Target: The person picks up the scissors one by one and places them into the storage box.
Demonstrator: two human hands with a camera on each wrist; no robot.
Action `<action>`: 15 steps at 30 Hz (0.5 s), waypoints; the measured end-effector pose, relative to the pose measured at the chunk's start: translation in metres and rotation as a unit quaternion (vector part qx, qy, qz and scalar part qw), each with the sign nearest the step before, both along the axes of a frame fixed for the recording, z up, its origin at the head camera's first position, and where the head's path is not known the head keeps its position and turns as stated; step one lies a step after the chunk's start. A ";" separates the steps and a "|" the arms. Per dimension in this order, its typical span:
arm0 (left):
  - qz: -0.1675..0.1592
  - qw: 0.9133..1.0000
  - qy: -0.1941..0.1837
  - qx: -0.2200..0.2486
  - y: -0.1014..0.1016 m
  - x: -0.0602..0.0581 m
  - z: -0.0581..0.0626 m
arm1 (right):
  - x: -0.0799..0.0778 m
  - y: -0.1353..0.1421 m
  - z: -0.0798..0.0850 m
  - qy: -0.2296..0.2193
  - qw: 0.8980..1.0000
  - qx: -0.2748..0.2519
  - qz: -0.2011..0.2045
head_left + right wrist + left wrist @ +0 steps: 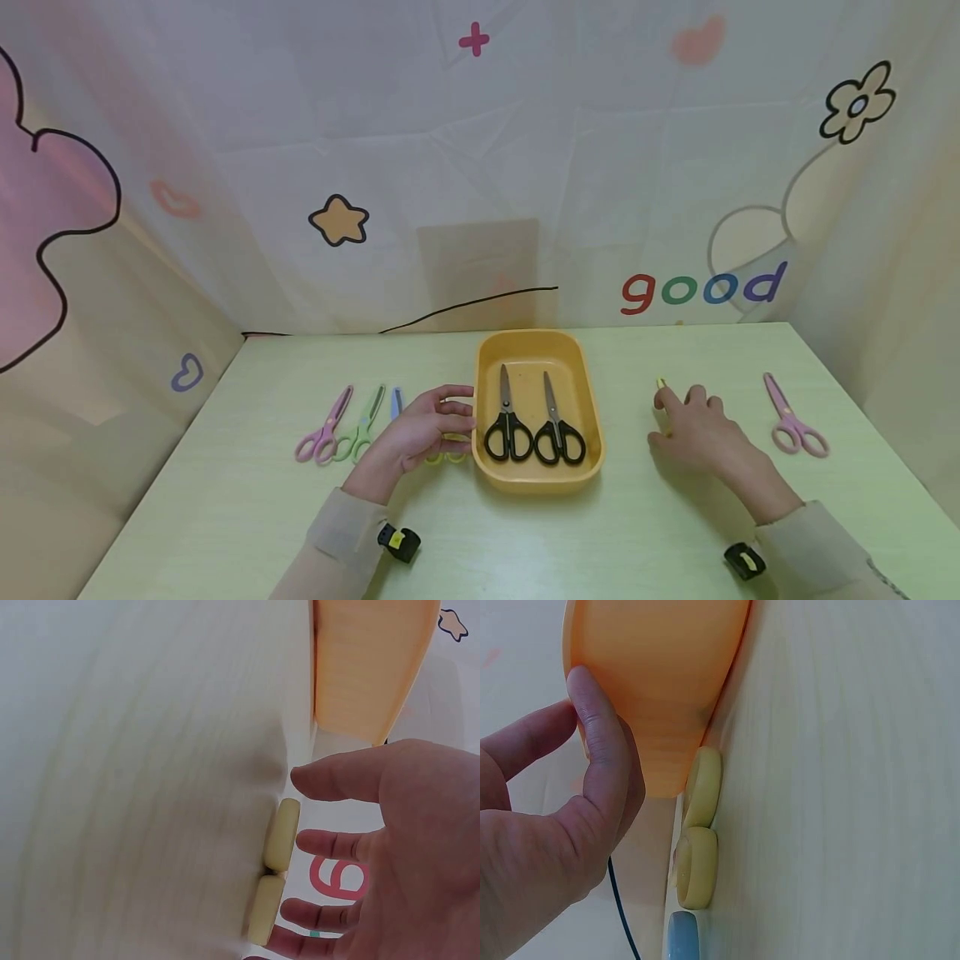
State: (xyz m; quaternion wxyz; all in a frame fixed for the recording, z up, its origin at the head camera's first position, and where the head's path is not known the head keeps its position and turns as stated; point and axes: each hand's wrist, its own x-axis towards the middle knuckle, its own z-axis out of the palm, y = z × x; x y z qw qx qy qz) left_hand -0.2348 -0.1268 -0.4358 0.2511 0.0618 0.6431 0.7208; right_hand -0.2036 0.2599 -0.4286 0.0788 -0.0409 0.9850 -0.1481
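Observation:
A yellow-orange tray (588, 400) holds two pairs of black-handled scissors (508, 437), side by side, blades pointing away. My left hand (431, 429) is at the tray's left side, its fingertips touching the wall near the rim. Partly under that hand lie yellow scissors (446, 457), whose ring handles (700, 866) show beside the tray in the left wrist view. Over on the right, my right hand (697, 429) hovers with spread, slightly bent fingers above another pair of yellow scissors (283, 836). In the head view it covers all but their tip.
Left of the tray lie pink scissors (326, 433), green scissors (365, 425) and blue scissors (397, 402), the blue ones partly hidden by my left hand. Pink scissors (791, 421) lie at the far right of the table (525, 550). A printed curtain (390, 125) hangs behind and at both sides.

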 end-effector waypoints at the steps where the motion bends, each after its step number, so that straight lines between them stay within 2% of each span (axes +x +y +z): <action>1: 0.000 1.000 0.000 0.000 0.000 0.000 0.000 | 0.001 0.000 0.000 -0.001 1.000 0.001 0.002; 7: -0.001 1.000 0.001 -0.004 0.000 0.000 0.001 | 0.004 0.001 0.002 0.006 1.000 0.001 0.014; 15: 0.000 1.000 0.002 -0.003 0.000 0.000 0.000 | 0.003 0.000 0.002 -0.014 1.000 0.008 0.014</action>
